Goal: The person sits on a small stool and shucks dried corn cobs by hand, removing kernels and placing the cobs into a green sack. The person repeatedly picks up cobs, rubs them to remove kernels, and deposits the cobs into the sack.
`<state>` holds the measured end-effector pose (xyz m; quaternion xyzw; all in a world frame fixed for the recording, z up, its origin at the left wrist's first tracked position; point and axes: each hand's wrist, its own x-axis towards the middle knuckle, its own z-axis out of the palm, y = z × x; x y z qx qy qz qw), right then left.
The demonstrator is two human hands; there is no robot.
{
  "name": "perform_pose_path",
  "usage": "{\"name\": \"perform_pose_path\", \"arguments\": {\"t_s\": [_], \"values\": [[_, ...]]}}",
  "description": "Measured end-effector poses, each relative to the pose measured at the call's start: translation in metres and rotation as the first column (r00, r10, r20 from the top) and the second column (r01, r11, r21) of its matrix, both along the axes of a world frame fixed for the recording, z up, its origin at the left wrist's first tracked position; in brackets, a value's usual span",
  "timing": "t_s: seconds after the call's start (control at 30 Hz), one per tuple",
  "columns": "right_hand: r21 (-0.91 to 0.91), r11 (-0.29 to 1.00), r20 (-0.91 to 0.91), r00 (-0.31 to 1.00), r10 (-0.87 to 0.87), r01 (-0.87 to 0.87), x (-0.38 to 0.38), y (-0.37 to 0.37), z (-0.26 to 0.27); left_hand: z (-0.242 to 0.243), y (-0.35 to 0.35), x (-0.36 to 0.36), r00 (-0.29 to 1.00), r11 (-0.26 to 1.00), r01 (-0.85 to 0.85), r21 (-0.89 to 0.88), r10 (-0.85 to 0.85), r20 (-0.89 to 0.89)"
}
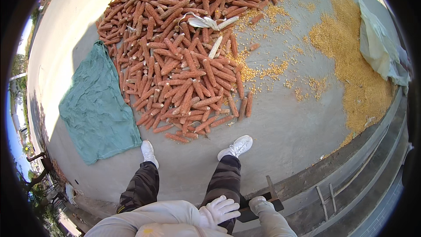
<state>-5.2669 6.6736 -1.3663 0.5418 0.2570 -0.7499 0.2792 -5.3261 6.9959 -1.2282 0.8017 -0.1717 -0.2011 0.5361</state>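
Note:
My left hand (221,210), in a white glove, rests across my right thigh with its fingers spread and nothing in it. To its right, my right hand (259,201), also gloved, is at a dark wooden piece (277,204) that looks like part of a stool. Its fingers are hidden, so whether it grips the wood cannot be told. Before my white shoes (241,145) lies a large heap of reddish corn cobs (184,82). Pale husks (202,22) lie on the heap. Loose yellow kernels (263,69) are scattered along its right side.
A green woven sack (98,112) lies flat on the concrete floor (289,138) left of the cobs. At the right, a broad pile of corn kernels (355,62) reaches a whitish sheet (378,46). Concrete ledges (358,164) run along the lower right, with thin sticks (321,203) against them.

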Motion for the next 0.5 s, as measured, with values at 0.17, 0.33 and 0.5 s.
{"name": "perform_pose_path", "arguments": {"t_s": [0.17,0.33,0.5], "values": [[-0.059,0.985,-0.032,0.986,-0.166,0.164,-0.123,0.095,0.028,-0.011,0.140,-0.079,0.981,0.973,-0.179,0.149,0.189,-0.053],[0.162,0.887,0.126,0.883,-0.453,0.432,-0.143,0.221,-0.041,-0.024,0.317,-0.160,0.812,0.577,-0.384,0.721,0.582,-0.033],[0.723,0.489,0.383,0.306,-0.872,0.489,-0.113,0.338,-0.206,-0.080,0.429,-0.217,0.535,0.218,-0.386,0.896,0.845,0.025]]}}
